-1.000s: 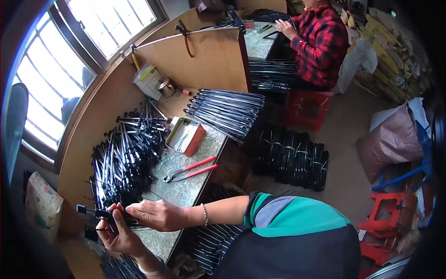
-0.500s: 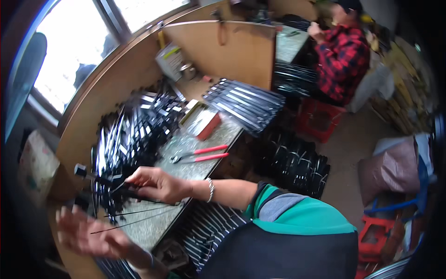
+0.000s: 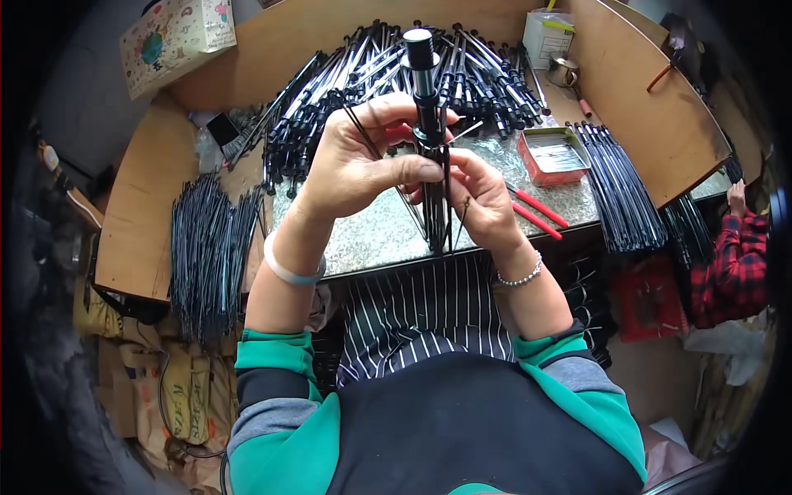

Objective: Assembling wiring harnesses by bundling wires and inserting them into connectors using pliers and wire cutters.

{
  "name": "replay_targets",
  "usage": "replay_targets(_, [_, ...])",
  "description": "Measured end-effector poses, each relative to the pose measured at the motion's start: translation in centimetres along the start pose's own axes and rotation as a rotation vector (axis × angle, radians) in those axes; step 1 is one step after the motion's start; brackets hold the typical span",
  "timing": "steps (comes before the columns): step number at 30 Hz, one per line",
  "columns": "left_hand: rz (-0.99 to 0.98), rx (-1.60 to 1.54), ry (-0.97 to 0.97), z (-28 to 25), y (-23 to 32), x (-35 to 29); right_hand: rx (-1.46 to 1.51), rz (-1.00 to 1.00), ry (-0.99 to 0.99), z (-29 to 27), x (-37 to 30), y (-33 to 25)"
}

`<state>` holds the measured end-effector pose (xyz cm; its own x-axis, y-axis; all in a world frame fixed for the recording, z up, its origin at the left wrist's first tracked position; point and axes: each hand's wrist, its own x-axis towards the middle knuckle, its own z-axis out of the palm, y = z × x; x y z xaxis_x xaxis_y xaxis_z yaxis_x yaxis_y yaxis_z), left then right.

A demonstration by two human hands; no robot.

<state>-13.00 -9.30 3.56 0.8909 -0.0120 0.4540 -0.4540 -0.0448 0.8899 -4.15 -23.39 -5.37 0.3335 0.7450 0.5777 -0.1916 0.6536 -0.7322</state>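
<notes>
An upright umbrella frame with a silver shaft, black collars and thin black ribs stands in front of me over the table's near edge. My left hand wraps round it from the left, the thumb lying across the shaft below a collar. Dark thin ribs also run between its fingers. Lower down on the other side, my right hand is closed, its fingertips at the hanging ribs; a short thin wire sticks out above it. Red-handled pliers lie on the table beyond my right hand.
A large heap of shafts covers the table's back. Black ribs overhang the left edge; more frames overhang the right. A red tin holds thin wires. Wooden partitions surround the table. Another person in a plaid sleeve sits at right.
My view has swung left to face the table. The left hand, spread and apart before, now grips the umbrella frame. The frame has gone from slanting to upright; my right hand is at its ribs.
</notes>
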Motion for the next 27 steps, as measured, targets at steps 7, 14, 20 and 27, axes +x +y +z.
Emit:
replay_targets(7, [0.143,0.058,0.074,0.8,-0.3,0.3,-0.151,-0.150,0.158,1.1,-1.0,0.5])
replay_targets(14, [0.132,0.059,0.051,1.2,-0.3,0.3,-0.143,-0.064,0.156,1.0,-1.2,0.0])
replay_targets(20, [0.247,0.164,0.145,2.1,-0.8,-0.3,-0.360,-0.221,0.321,2.0,-1.5,0.8])
replay_targets(27, [0.230,0.296,0.283,3.9,-0.3,-0.5,-0.532,-0.266,0.390,2.1,-1.2,0.8])
